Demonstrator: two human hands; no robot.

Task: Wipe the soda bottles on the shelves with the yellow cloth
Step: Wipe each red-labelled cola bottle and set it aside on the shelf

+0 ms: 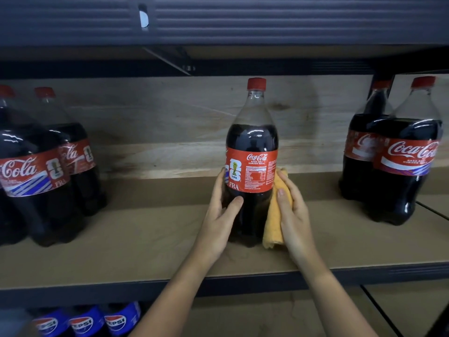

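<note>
A large Coca-Cola bottle (251,152) with a red cap and red label stands upright in the middle of the brown shelf (145,239). My left hand (222,215) grips its lower left side, thumb across the front. My right hand (291,210) presses the folded yellow cloth (275,222) against the bottle's lower right side, fingers curled over the cloth. The cloth hangs down to the shelf board.
Two more Coca-Cola bottles (36,171) stand at the left of the shelf and two (403,156) at the right. Pepsi bottles (85,322) sit on the shelf below at lower left. A dark metal shelf (218,20) runs overhead.
</note>
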